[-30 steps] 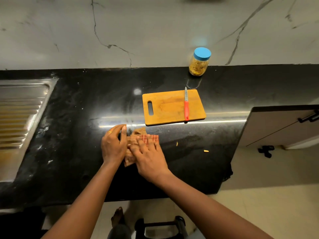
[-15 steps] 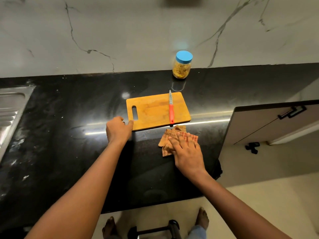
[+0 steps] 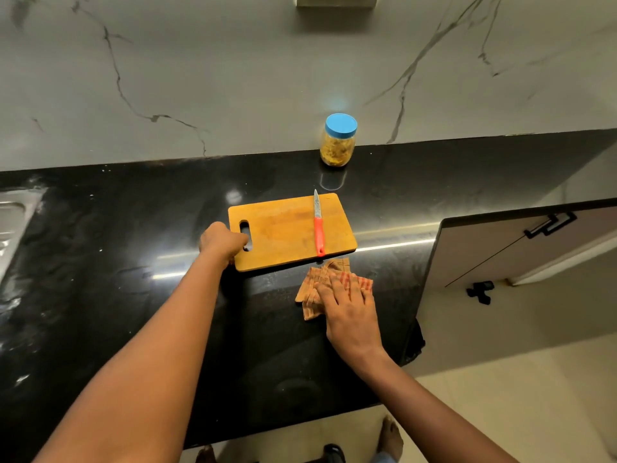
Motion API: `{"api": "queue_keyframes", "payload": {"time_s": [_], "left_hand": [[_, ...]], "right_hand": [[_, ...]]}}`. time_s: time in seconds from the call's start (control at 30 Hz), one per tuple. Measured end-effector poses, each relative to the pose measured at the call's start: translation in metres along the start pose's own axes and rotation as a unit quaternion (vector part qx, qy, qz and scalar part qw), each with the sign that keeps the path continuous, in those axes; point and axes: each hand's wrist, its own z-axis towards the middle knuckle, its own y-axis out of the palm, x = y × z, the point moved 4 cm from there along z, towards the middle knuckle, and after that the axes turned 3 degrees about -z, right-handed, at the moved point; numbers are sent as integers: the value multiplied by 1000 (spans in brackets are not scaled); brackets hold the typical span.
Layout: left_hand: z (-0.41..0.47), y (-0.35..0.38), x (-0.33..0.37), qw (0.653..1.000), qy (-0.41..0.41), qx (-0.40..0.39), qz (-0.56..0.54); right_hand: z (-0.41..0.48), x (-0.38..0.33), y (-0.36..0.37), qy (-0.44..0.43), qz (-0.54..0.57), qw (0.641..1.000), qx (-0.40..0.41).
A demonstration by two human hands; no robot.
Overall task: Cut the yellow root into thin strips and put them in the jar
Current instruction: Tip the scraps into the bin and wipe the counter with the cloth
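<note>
A capped jar (image 3: 338, 142) of yellow strips (image 3: 335, 154) stands at the back of the worktop (image 3: 133, 295) as the left hand (image 3: 223, 242) grips the cutting board (image 3: 287, 228) by its slotted end, likely steadying it, and the right hand (image 3: 350, 305), fingers spread, presses a cloth (image 3: 312, 290), apparently wiping up.

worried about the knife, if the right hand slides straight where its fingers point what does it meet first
Probably the cutting board, its near edge beside the knife handle's end; the right hand lies flat on the cloth.
</note>
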Motion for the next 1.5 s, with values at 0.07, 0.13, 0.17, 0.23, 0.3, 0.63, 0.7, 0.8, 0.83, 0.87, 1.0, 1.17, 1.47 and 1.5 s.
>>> {"api": "queue_keyframes", "payload": {"time_s": [0.07, 0.13, 0.17, 0.23, 0.3, 0.63, 0.7, 0.8, 0.83, 0.87, 1.0, 1.17, 1.47, 1.5], "left_hand": [[5, -5, -8, 989, -45, -40, -133], [3, -7, -11, 960, -71, -100, -252], [0, -8, -10, 945, -73, -122, -296], [-6, -10, -11, 924, -67, -142, -349], [-9, -12, -15, 914, -65, -130, -379], [-16, -81, -8, 872, -31, -95, -479], [-17, -101, -1, 874, -13, -86, -478], [-17, -121, 7, 873, -2, -76, -482], [-16, -125, 8, 871, -2, -75, -486], [-16, -128, 8, 868, -3, -76, -490], [-10, -133, 3, 860, -9, -75, -505], [-2, -141, -11, 864, -9, -66, -500], [3, -136, -20, 849, -26, -62, -524], [3, -135, -19, 849, -26, -62, -523]], "right_hand": [[1, -1, 0, 1, 1, 1000, 4], [1, -1, 0, 5, 1, 1000, 11], [1, -1, -1, 4, 1, 1000, 15], [1, -3, -2, -1, 1, 1000, 16], [2, -4, -2, -7, -1, 1000, 7], [74, -63, -48, -42, 107, 975, 190], [100, -109, -53, -80, 115, 974, 181], [127, -187, -39, -172, 80, 979, 73], [130, -209, -27, -194, 56, 979, 7], [132, -224, -16, -201, 36, 978, -40], [158, -238, 2, -180, 13, 983, -47], [195, -174, 4, -100, 43, 993, -47], [191, 72, 9, 149, 12, 988, 22], [184, 94, 6, 176, 19, 984, 26]]}}
